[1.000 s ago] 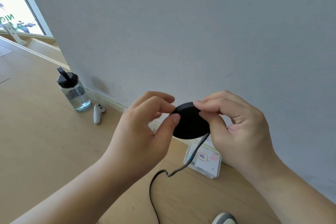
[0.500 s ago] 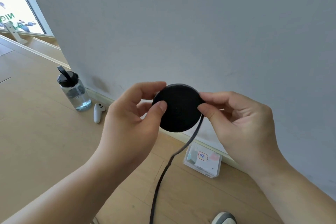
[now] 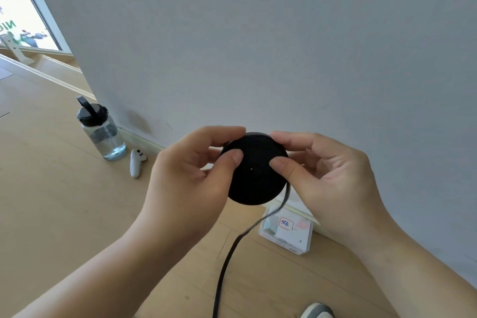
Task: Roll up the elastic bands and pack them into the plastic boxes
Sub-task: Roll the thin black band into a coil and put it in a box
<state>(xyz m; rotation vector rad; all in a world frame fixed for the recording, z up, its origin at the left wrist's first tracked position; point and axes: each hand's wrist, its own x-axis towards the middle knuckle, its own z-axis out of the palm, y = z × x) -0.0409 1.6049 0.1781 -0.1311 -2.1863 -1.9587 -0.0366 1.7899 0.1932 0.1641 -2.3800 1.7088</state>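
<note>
Both hands are raised in front of the wall (image 3: 284, 46) and above the floor (image 3: 51, 214). The forearms come in from the near left and the near right corners. Together the 2 hands hold a black roll (image 3: 255, 183) of band, a flat disc with its face turned to the camera.

The left hand (image 3: 191, 183) grips the left edge of the roll. Its thumb lies on the near face, its forefinger curls over the top edge, and the other fingers are bent behind. The right hand (image 3: 333, 183) grips the right edge in the same way: the thumb presses on the face, the forefinger curves over the top, and the palm is turned to the left. The 2 thumbs are near each other but do not touch.

The loose band (image 3: 227, 261) leaves the roll at its lower right, just under the right thumb. It hangs down and goes out of view at the near edge.

1 clear box (image 3: 286, 237) with a white label lies on the floor beside the wall, below the roll. The hanging band crosses in front of its left corner. A bottle (image 3: 103, 134) with a black cap stands upright at the left, close to the wall. A white controller (image 3: 136, 162) lies just right of it. The tip of a grey shoe (image 3: 317, 311) shows at the near edge.
</note>
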